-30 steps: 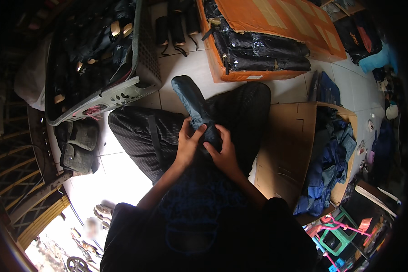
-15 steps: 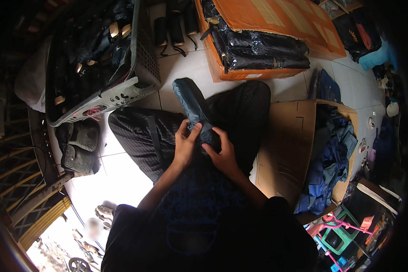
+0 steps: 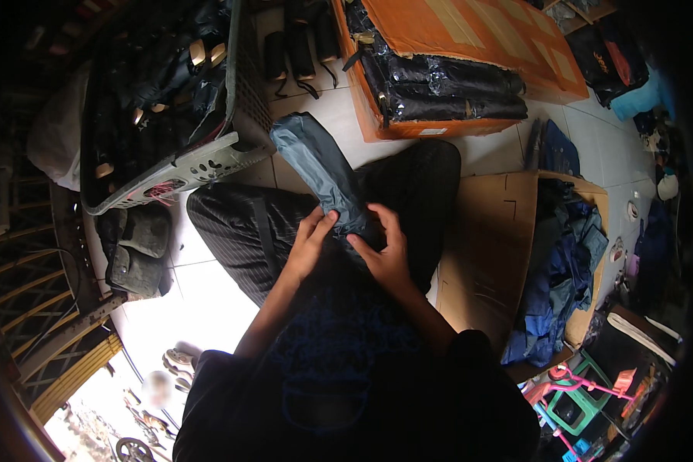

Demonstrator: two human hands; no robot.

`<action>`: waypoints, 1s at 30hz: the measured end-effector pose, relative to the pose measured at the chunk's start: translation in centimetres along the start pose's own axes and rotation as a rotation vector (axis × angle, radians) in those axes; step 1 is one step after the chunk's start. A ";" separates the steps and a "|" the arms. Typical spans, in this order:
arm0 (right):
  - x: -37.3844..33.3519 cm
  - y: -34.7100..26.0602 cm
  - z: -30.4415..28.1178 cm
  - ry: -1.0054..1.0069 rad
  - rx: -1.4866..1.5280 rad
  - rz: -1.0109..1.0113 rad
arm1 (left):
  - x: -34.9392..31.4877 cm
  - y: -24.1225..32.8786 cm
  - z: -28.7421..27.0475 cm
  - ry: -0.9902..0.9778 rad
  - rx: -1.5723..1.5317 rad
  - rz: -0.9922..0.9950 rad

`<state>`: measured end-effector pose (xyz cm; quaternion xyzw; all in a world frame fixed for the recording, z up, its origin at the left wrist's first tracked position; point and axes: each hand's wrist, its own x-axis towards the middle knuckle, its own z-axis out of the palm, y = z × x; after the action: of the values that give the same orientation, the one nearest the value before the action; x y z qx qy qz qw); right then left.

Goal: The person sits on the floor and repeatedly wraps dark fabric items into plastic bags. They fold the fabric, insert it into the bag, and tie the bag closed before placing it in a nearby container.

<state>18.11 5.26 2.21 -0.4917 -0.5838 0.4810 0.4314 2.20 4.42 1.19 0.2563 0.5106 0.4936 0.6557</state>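
Orange box (image 3: pixel 420 35): packed with black bundles (image 3: pixel 454 81). Basket (image 3: pixel 131 198): set left of the orange box, filled with dark items. Carton (image 3: pixel 481 246): placed on the near side of the orange box, toward the right; blue cloth (image 3: pixel 550 285) heaped inside. Pouch (image 3: pixel 316 165), grey-blue: held aslant over the lap, near side and left of the orange box. Black rolls (image 3: pixel 302 58): laid just left of the orange box. Left hand (image 3: pixel 308 240): pouch pinched by thumb and fingers. Right hand (image 3: pixel 388 252): thumb and fingers curved, parted at the pouch's lower end; whether cloth is gripped cannot be told.
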 end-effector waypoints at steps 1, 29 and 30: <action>0.2 -0.2 0.0 0.012 0.008 -0.016 | 0.0 0.8 0.0 0.008 0.058 -0.007; 1.3 -2.6 0.0 -0.061 -0.185 -0.264 | -0.8 1.0 -0.1 -0.041 -0.045 0.189; 1.2 -2.3 -0.2 -0.073 -0.175 -0.257 | -0.7 1.3 -0.3 0.000 0.011 0.196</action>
<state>17.75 6.37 4.59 -0.4309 -0.6969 0.3867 0.4232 1.42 4.18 2.46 0.3085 0.4856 0.5527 0.6030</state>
